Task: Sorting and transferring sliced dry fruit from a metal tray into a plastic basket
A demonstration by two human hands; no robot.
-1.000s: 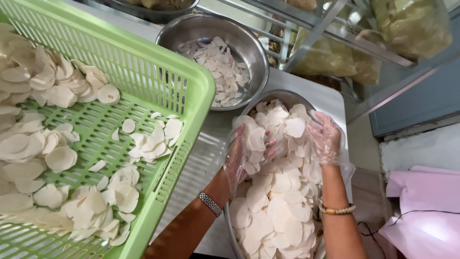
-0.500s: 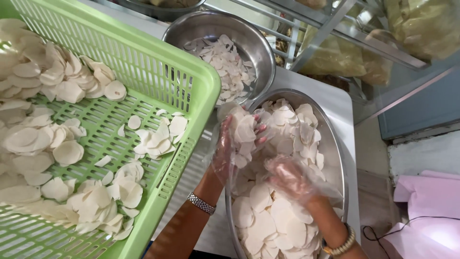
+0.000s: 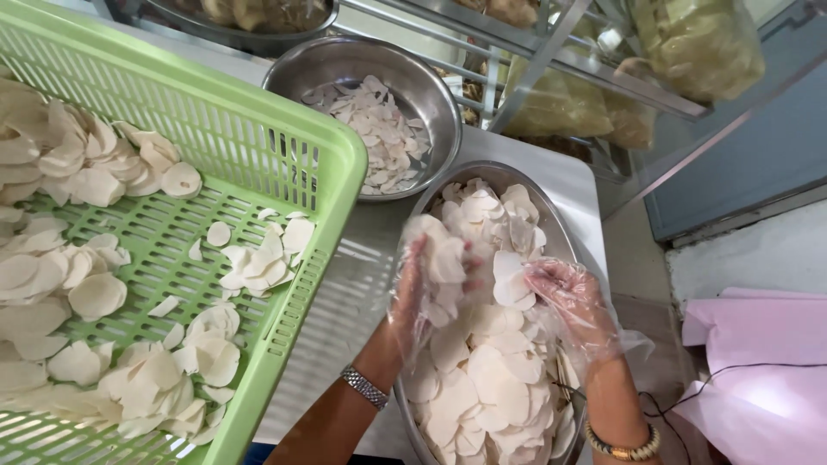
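A large steel bowl (image 3: pixel 482 176) holds a heap of thin white round slices (image 3: pixel 482 387). Both my hands wear clear plastic gloves and are inside this bowl. My left hand (image 3: pixel 426 288) is curled around a stack of the white slices, lifted a little above the heap. My right hand (image 3: pixel 568 301) grips a few slices at the bowl's right side. A silver watch sits on my left wrist and a gold bracelet on my right wrist.
A green plastic basket (image 3: pixel 284 155) with scattered white slices fills the left. A smaller steel bowl (image 3: pixel 431 86) with slices stands behind. Bags of chips (image 3: pixel 698 43) sit on a metal rack at the back. Pink cloth (image 3: pixel 758 362) lies at the right.
My hands have come together near the middle of the bowl and closed on slices. My left hand has lifted a stack off the heap.
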